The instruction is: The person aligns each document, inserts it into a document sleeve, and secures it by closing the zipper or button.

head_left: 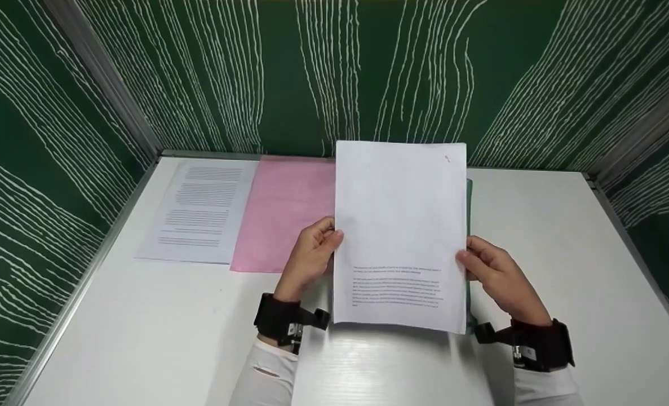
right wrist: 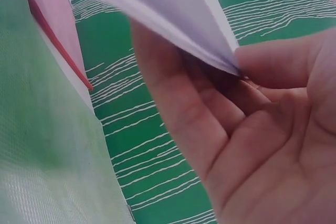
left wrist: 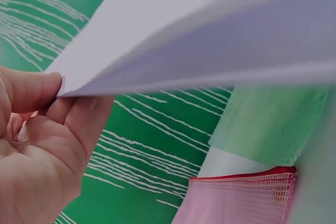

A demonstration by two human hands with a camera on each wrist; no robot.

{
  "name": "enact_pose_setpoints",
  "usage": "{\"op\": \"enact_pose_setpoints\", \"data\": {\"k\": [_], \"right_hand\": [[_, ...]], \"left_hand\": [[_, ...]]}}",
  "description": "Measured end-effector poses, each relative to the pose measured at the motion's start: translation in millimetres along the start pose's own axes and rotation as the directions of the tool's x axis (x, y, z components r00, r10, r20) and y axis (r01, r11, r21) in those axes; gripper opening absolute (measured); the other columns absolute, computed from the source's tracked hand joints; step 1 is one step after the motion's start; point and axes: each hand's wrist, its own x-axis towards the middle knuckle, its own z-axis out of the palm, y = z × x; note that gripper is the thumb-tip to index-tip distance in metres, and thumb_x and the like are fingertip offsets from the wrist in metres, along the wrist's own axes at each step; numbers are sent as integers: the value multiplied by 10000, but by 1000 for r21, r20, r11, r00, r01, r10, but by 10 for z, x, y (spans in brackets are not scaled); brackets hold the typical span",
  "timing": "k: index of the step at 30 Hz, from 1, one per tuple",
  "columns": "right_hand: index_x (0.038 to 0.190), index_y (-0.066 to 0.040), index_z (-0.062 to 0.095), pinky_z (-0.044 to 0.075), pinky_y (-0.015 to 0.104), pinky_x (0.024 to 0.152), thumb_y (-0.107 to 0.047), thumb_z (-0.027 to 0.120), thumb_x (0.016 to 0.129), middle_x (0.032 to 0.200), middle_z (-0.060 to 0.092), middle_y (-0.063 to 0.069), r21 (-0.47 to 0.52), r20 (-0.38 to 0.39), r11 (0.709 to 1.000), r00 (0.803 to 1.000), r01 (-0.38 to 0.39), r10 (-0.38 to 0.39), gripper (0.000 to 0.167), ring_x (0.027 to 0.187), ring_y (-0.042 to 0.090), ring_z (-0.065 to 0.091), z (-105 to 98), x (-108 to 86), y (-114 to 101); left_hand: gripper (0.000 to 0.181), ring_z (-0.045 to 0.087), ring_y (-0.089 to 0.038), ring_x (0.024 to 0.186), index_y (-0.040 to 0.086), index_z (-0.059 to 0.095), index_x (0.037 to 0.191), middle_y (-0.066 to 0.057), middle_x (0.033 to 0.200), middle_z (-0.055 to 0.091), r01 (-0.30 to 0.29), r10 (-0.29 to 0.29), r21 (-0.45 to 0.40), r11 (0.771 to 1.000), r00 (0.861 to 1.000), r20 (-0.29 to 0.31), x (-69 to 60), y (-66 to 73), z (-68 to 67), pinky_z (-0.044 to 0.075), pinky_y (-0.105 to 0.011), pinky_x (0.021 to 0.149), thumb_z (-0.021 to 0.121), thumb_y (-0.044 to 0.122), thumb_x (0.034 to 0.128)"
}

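Observation:
A stapled stack of printed paper (head_left: 400,214) is held up above the table, its text near the lower edge and a staple at the top right corner. My left hand (head_left: 311,254) pinches its left edge between thumb and fingers; my right hand (head_left: 503,276) pinches the right edge. In the left wrist view the left hand (left wrist: 47,129) has the thumb on top of the paper (left wrist: 131,35). The right wrist view has the right hand (right wrist: 252,114) gripping the paper's edge (right wrist: 173,9). A green mesh pouch (head_left: 470,225) lies mostly hidden behind the stack.
On the white table (head_left: 159,316), a pink pouch (head_left: 280,214) lies left of the stack, with a printed sheet (head_left: 199,214) at its left side. Green walls (head_left: 289,67) with white lines stand at the back and both sides.

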Motion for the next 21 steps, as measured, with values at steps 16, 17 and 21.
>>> {"op": "enact_pose_setpoints", "data": {"k": [16, 17, 21], "right_hand": [[1258, 21, 502, 542, 326, 708, -170, 472, 953, 1092, 655, 146, 15, -39, 998, 998, 57, -56, 361, 921, 225, 663, -33, -9, 33], [1255, 21, 504, 542, 325, 707, -169, 473, 953, 1089, 655, 146, 14, -41, 998, 998, 57, -56, 359, 919, 225, 664, -36, -13, 31], [1249, 26, 507, 542, 321, 703, -164, 473, 952, 1091, 653, 150, 12, -37, 998, 998, 56, -56, 354, 916, 222, 664, -42, -29, 23]], "left_hand": [[173, 422, -203, 522, -83, 569, 990, -142, 641, 492, -71, 70, 35, 997, 997, 7, 37, -130, -8, 353, -221, 475, 467, 46, 938], [180, 428, -185, 519, -87, 573, 1010, -153, 646, 506, -69, 69, 55, 996, 998, 4, 21, -84, 2, 355, -220, 477, 463, 36, 938], [195, 350, -79, 455, -88, 590, 1027, -76, 581, 442, -71, 79, 192, 979, 996, -33, -22, 56, 54, 286, -187, 443, 456, 18, 934]]}}
